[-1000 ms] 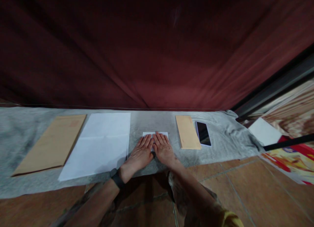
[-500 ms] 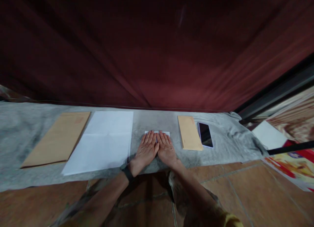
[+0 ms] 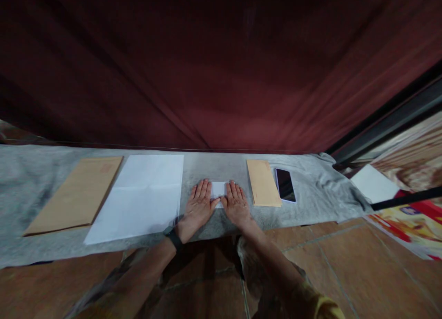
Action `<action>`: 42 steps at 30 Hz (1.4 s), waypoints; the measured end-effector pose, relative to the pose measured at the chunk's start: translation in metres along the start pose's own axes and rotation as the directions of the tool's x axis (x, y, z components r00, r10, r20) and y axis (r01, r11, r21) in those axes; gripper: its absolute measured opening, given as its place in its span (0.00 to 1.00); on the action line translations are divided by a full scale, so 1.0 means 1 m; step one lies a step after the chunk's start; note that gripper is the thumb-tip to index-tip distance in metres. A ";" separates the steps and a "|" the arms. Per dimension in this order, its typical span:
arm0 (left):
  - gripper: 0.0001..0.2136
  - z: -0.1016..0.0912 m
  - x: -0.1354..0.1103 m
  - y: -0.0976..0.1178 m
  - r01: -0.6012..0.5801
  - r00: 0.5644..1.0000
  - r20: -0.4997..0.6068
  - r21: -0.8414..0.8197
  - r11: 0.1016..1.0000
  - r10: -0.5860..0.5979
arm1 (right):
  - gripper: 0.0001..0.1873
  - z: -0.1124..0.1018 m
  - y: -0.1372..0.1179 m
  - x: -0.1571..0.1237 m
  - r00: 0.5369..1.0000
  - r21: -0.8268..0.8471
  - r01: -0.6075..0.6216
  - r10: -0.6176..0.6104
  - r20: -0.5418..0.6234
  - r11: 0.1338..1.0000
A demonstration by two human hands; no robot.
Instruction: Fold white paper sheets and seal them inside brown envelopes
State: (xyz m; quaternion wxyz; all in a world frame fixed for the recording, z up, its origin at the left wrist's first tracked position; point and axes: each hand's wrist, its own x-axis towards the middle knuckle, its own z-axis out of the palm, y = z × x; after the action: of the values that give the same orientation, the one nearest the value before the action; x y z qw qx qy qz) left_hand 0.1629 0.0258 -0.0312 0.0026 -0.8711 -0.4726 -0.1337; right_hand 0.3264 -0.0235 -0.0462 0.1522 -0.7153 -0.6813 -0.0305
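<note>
A small folded-looking rectangle of white paper (image 3: 218, 189) lies flat on a counter draped in soft grey cloth (image 3: 221, 165), directly between a person's left hand (image 3: 198, 208) and right hand (image 3: 237, 209), whose flattened fingers cover or border its two side edges while the thumbs nearly meet across its nearer part. The grip of both hands is released, palms down and fingers straight, pressing rather than grasping. Large white paper sheets (image 3: 141, 194) lie left of the left hand, and a narrow tan paper envelope (image 3: 263, 183) lies right of the right hand.
</note>
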 end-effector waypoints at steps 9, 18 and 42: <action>0.33 0.003 -0.005 -0.011 0.072 0.996 0.039 0.043 0.996 -0.074 | 0.33 0.000 0.002 0.000 0.994 -0.064 -0.086 0.090 0.055 0.994; 0.32 0.002 -0.015 -0.014 0.086 0.996 0.006 0.040 0.995 -0.086 | 0.33 0.004 -0.002 -0.003 0.994 -0.078 -0.107 0.107 -0.005 0.991; 0.29 -0.003 -0.019 -0.011 0.068 0.997 -0.048 0.028 0.997 -0.066 | 0.34 -0.015 -0.009 -0.004 0.987 -0.094 -0.118 0.127 0.096 0.989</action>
State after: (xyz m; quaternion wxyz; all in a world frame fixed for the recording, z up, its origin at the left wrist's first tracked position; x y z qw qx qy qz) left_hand 0.1436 0.0154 -0.0346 0.0223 -0.8512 -0.5033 -0.1470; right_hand 0.3199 -0.0305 -0.0317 0.0873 -0.7624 -0.6410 -0.0146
